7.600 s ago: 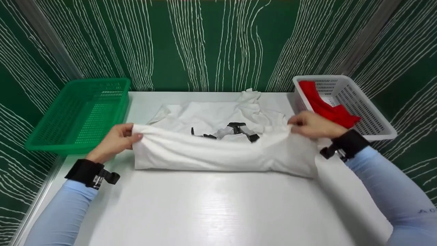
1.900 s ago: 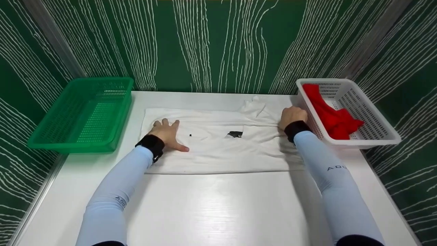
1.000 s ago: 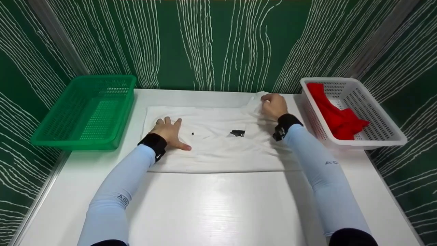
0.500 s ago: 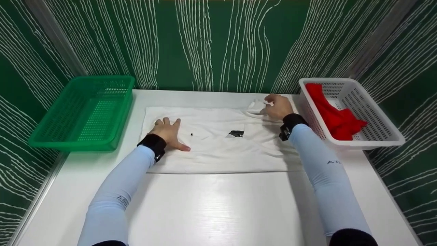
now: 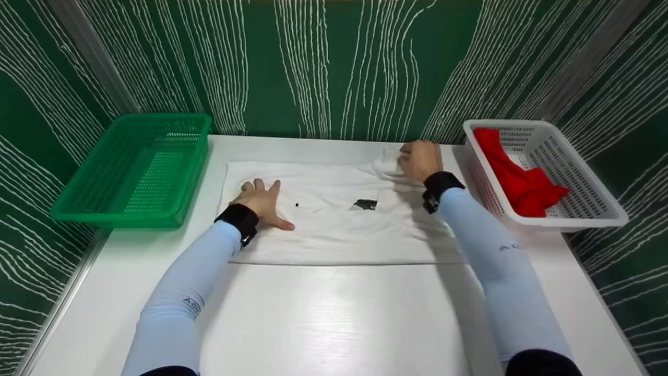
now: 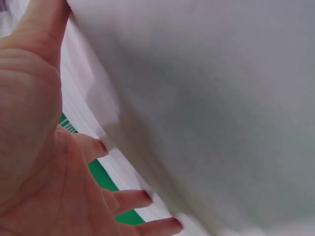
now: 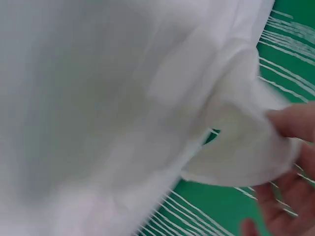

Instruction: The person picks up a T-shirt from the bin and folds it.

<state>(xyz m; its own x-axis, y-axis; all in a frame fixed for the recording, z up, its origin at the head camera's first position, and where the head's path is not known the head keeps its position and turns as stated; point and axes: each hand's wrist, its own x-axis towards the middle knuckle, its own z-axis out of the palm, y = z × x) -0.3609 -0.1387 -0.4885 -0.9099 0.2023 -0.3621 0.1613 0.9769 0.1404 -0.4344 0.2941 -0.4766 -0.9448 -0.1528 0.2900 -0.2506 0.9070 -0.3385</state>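
A white T-shirt (image 5: 323, 235) lies folded into a wide rectangle on the table, a patch of black print (image 5: 365, 204) showing near its middle. My left hand (image 5: 259, 202) rests on its left part with fingers and thumb spread. In the left wrist view, the fingertips (image 6: 142, 197) touch the white cloth. At the back right corner my right hand (image 5: 421, 161) pinches a loose flap of the shirt (image 7: 236, 147), which looks like a sleeve. In the right wrist view that flap is lifted and curved, and the hand is partly out of frame.
A green basket (image 5: 117, 216) stands at the back left of the white table (image 5: 323, 313). To the right is a white basket (image 5: 584, 222) with a red cloth (image 5: 522, 180) in it. Dark green walls with white lines enclose the back and sides.
The shirt's near edge, earlier held up by both hands, now lies flat. My left hand came to rest on the left part; my right hand went from the right edge to the back corner flap.
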